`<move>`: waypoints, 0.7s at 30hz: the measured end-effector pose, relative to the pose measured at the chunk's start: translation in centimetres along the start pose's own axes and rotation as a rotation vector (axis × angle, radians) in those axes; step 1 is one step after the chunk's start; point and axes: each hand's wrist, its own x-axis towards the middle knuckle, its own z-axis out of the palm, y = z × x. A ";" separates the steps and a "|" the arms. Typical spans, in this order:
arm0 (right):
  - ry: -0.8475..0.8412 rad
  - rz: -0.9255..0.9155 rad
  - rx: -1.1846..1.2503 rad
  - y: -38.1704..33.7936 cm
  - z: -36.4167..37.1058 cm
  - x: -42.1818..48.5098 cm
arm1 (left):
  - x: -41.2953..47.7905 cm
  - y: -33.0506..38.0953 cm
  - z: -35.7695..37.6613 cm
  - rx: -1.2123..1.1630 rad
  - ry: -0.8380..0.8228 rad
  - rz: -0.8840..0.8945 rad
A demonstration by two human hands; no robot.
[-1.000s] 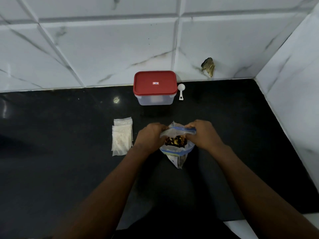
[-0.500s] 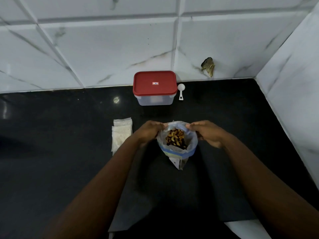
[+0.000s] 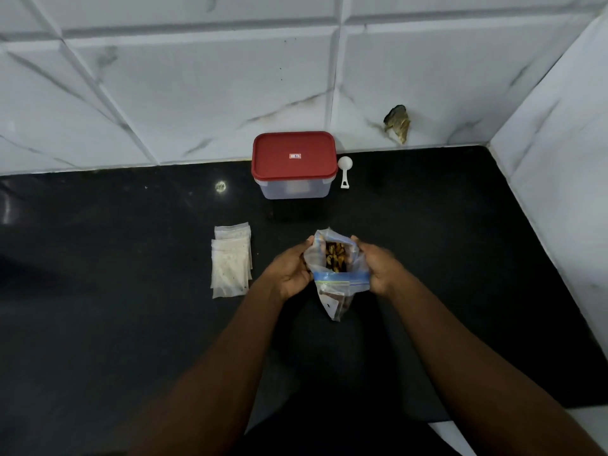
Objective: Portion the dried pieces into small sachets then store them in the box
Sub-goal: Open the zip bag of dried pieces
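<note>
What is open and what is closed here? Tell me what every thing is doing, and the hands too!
Zip bag: open at the top, held upright.
Dried pieces: inside the zip bag.
Box: closed, red lid on.
Scoop: lying on the counter beside the box.
Sachets: flat in a stack, untouched.
Left hand: grips the bag's left side.
Right hand: grips the bag's right side.

Black countertop [image 3: 98,324] meets white marbled wall tiles [image 3: 164,93]. A ragged brownish hole [image 3: 397,123] breaks one tile just above the countertop's back edge.
</note>
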 end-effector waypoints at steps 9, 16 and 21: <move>0.196 -0.313 -0.419 0.0 -0.5 -0.8 | -0.8 0.7 -1.0 0.330 0.238 0.130; 0.250 -0.225 -0.671 -0.2 -2.2 -4.3 | -3.7 0.3 -2.7 0.531 0.272 0.088; 0.166 -0.148 -0.500 0.2 -2.0 -4.5 | -4.7 0.2 -2.5 0.403 0.222 0.028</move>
